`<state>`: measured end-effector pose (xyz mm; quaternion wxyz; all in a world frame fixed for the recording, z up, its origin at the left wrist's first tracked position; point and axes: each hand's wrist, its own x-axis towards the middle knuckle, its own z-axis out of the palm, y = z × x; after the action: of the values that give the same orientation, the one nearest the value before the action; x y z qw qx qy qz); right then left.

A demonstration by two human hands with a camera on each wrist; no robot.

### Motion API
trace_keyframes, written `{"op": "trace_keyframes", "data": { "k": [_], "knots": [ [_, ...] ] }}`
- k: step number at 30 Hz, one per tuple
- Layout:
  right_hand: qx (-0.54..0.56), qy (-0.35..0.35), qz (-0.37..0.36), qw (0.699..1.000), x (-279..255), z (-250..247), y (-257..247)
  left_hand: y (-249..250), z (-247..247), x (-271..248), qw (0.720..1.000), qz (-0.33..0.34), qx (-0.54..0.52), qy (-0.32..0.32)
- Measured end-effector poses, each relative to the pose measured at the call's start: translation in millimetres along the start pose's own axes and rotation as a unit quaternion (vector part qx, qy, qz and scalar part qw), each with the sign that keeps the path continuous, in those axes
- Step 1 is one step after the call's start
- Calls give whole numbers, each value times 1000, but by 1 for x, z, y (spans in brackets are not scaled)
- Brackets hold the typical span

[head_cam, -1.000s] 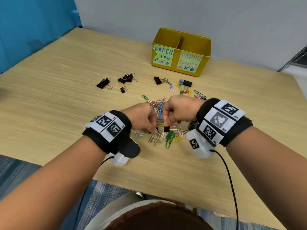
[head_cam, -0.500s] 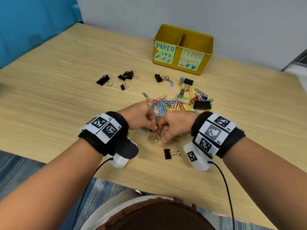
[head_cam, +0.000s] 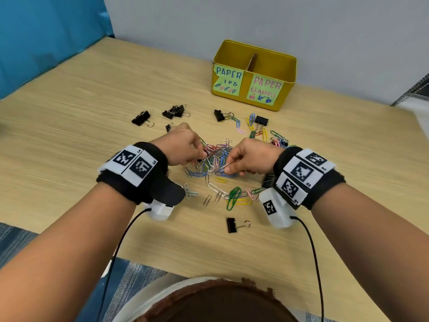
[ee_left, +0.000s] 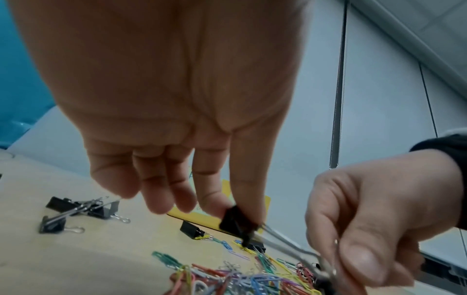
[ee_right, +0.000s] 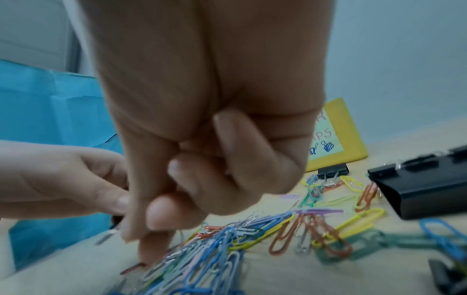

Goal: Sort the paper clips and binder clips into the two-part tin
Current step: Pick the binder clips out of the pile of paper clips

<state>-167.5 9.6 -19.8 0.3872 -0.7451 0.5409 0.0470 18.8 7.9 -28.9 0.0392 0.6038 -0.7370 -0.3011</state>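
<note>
A heap of coloured paper clips lies mid-table, and both hands work in it. My left hand pinches a small black binder clip between thumb and index finger, just above the heap. My right hand pinches a silver paper clip at the heap's near edge, its other fingers curled into the palm. The yellow two-part tin stands at the back, with a "PAPER ..IPS" label on its left half and "PAPER CLAMPS" on its right. What it holds is hidden.
Black binder clips lie loose at the far left, beside it, near the tin and close to the front edge. A large one sits under my right wrist. A blue wall panel stands at the left.
My right hand let go of a black binder clip, which now lies near the front edge. Both hands moved forward into the paper clip heap, and the right hand took hold of a silver clip.
</note>
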Motion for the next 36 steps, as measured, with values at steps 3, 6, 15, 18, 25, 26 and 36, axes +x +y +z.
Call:
{"op": "trace_keyframes", "data": {
  "k": [3, 6, 15, 18, 25, 26, 36],
  "knots": [
    [-78, 30, 8, 996, 3, -3, -1, 4, 1, -7, 996, 35, -4, -79],
    [-156, 76, 8, 985, 3, -2, -4, 14, 14, -16, 991, 53, 6, -119],
    [-32, -272, 68, 959, -8, 23, -7, 11, 33, -21, 963, -5, -69, -261],
    [-77, -111, 13, 991, 2, 18, -4, 14, 32, -14, 980, 19, -51, -190],
    [-28, -178, 89, 980, -9, -3, 17, 1, 11, -12, 974, -10, -124, -189],
    [-14, -216, 108, 970, -10, 0, 19, 2, 15, -12, 963, -18, -131, -236],
    [-52, -33, 28, 998, 4, -12, 15, 10, 20, 5, 976, 30, -133, -172]
  ]
}}
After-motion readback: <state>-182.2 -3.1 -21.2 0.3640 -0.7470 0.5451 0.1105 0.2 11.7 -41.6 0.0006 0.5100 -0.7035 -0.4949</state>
